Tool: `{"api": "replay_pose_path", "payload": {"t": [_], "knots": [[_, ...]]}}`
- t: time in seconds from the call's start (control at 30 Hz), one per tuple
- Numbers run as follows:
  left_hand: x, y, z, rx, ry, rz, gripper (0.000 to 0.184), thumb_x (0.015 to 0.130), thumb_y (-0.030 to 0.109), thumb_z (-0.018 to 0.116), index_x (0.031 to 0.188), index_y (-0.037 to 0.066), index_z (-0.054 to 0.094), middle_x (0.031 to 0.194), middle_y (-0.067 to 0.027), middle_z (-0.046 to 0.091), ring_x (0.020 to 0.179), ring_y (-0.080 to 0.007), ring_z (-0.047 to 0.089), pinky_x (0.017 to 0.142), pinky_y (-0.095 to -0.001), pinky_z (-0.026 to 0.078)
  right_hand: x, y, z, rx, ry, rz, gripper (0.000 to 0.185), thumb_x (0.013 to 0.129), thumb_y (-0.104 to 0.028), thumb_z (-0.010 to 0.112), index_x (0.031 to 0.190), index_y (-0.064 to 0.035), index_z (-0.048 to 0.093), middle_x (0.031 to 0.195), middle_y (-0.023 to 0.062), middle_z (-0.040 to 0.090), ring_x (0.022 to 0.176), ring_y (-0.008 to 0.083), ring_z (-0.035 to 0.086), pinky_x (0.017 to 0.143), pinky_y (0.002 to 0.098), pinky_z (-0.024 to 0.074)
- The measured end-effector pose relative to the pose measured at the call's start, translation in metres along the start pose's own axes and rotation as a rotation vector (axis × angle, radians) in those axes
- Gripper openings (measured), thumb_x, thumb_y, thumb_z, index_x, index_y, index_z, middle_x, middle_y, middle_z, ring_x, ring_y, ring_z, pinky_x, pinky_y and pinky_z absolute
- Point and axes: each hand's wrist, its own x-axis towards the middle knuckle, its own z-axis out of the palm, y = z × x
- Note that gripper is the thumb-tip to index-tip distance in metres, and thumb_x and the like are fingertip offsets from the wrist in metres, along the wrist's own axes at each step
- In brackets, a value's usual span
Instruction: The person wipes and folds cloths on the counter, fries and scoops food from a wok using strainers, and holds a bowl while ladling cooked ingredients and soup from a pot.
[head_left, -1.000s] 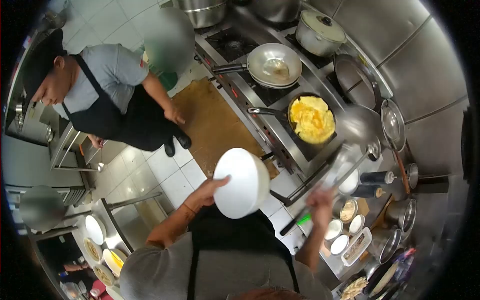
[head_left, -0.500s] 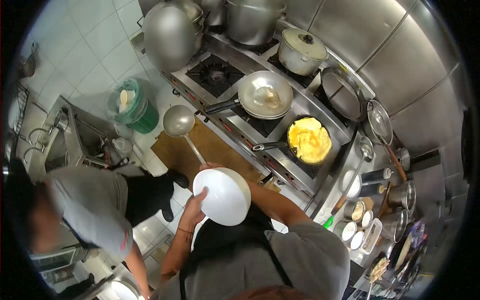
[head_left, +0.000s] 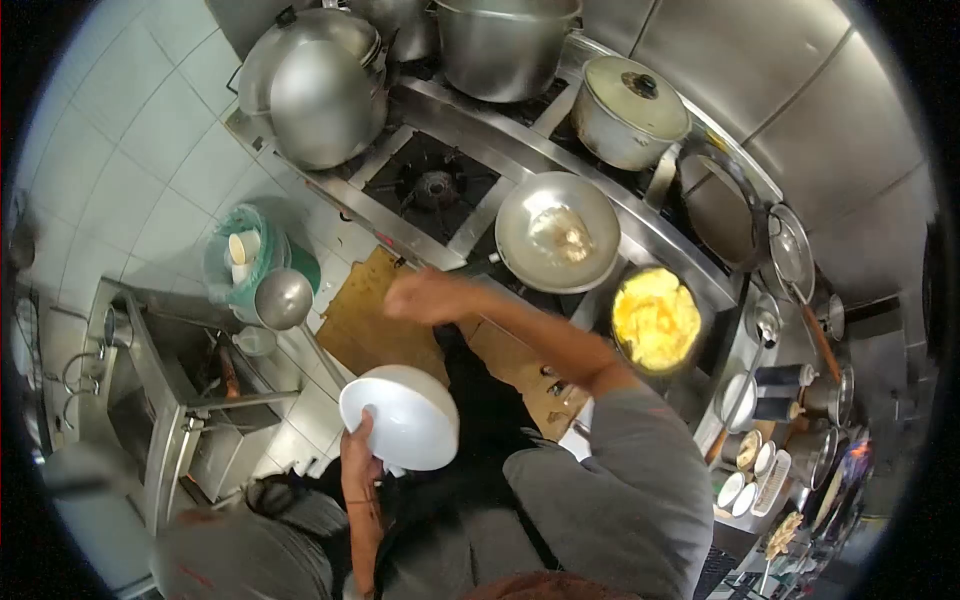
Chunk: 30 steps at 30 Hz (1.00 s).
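Note:
My left hand grips a white bowl, its thumb pressed over the bowl and its fingers hidden underneath. A long-handled ladle extends from behind the bowl; its handle end is hidden, so what holds it does not show. My right hand is stretched across the stove front, closed and slightly blurred. Whether anything is in its fingers cannot be seen. Near it sits a steel frying pan with a little liquid in it, its handle out of sight. Behind my right forearm, yellow egg fills a dark pan.
A lidded pot, a large stockpot and a domed steel vessel stand along the stove. A green bin is on the floor. Another person is at lower left, close to my left arm. Sauce bottles line the right counter.
My right hand has left the bowl and reached up to the stove front. The bowl and ladle have shifted left and down with my left hand. The other person has moved lower in view.

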Motion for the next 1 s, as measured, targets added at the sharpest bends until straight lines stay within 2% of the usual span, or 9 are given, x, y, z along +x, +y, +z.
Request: {"api": "replay_pose_path", "payload": {"t": [0.03,0.17,0.2,0.3,0.37,0.47,0.77,0.9,1.0], "knots": [[0.016,0.009,-0.007,0.024,0.002,0.019,0.045,0.091,0.023,0.060,0.123,-0.006,0.046,0.110,-0.0178,0.059,0.095,-0.0289,0.062,0.081,-0.0417,0.052,-0.005,0.024,-0.064,-0.116,0.231,-0.101,0.021,0.087,-0.022,0.057,0.094,-0.0038,0.064,0.091,0.0111,0.063,0.085,0.0239,0.060,0.077,0.0366,0.0485],[0.077,0.046,-0.037,0.071,0.103,-0.057,0.052,0.088,0.026,0.064,0.125,-0.005,0.045,0.112,-0.0155,0.059,0.099,-0.0286,0.060,0.085,-0.0417,0.050,-0.061,0.073,-0.324,-0.796,0.905,0.491,0.018,0.079,-0.013,0.055,0.089,-0.0043,0.067,0.089,0.0204,0.066,0.081,0.0339,0.065,0.073,0.0391,0.0512],[0.095,0.049,-0.046,0.089,0.100,-0.057,0.051,0.089,0.026,0.063,0.125,-0.005,0.045,0.113,-0.0155,0.058,0.100,-0.0276,0.059,0.085,-0.0410,0.050,-0.090,0.122,-0.389,-1.168,0.875,0.635,0.019,0.078,-0.017,0.057,0.085,-0.0029,0.067,0.085,0.0223,0.065,0.080,0.0394,0.063,0.074,0.0423,0.0512],[0.139,0.057,-0.049,0.161,0.181,-0.073,0.046,0.091,0.028,0.059,0.122,-0.005,0.048,0.109,-0.0149,0.060,0.093,-0.0248,0.061,0.078,-0.0377,0.052,-0.161,0.202,-0.487,-1.350,0.904,0.850,0.030,0.078,-0.024,0.058,0.075,0.0047,0.065,0.076,0.0248,0.064,0.069,0.0416,0.064,0.065,0.0468,0.0524],[0.154,0.062,-0.057,0.214,0.281,-0.102,0.043,0.093,0.029,0.056,0.118,-0.005,0.051,0.103,-0.0143,0.062,0.085,-0.0229,0.064,0.071,-0.0350,0.054,-0.168,0.190,-0.511,-0.919,0.652,1.251,0.035,0.076,-0.027,0.061,0.072,0.0074,0.064,0.071,0.0242,0.065,0.059,0.0376,0.065,0.059,0.0446,0.0531],[0.168,0.070,-0.066,0.328,0.364,-0.225,0.038,0.096,0.034,0.048,0.092,-0.002,0.061,0.064,-0.0076,0.060,0.045,-0.0173,0.054,0.038,-0.0274,0.041,-0.169,0.180,-0.526,-0.714,0.615,1.396,0.035,0.073,-0.028,0.065,0.068,0.0073,0.063,0.055,0.0195,0.059,0.045,0.0292,0.061,0.048,0.0404,0.0514],[0.175,0.067,-0.095,0.112,0.377,-0.180,0.040,0.096,0.037,0.049,0.084,0.000,0.059,0.057,-0.0073,0.055,0.039,-0.0175,0.048,0.035,-0.0285,0.036,-0.179,0.162,-0.520,-0.461,0.863,1.375,0.040,0.067,-0.030,0.068,0.066,0.0086,0.061,0.054,0.0162,0.058,0.045,0.0251,0.060,0.042,0.0384,0.0479],[0.186,0.068,-0.115,0.174,0.376,-0.200,0.039,0.095,0.032,0.050,0.103,-0.004,0.059,0.083,-0.0125,0.065,0.062,-0.0203,0.061,0.050,-0.0284,0.047,-0.209,0.171,-0.533,-0.942,0.828,1.172,0.059,0.069,-0.052,0.066,0.058,0.0058,0.061,0.051,0.0125,0.058,0.046,0.0213,0.054,0.054,0.0387,0.0461],[0.170,0.093,-0.086,0.045,0.398,-0.194,0.036,0.093,0.028,0.054,0.109,-0.003,0.059,0.094,-0.0124,0.065,0.076,-0.0205,0.064,0.061,-0.0319,0.052,-0.175,0.108,-0.514,-0.321,0.879,1.086,0.052,0.086,-0.049,0.060,0.072,0.0006,0.067,0.060,0.0045,0.061,0.051,0.0123,0.051,0.049,0.0326,0.0416]]}}
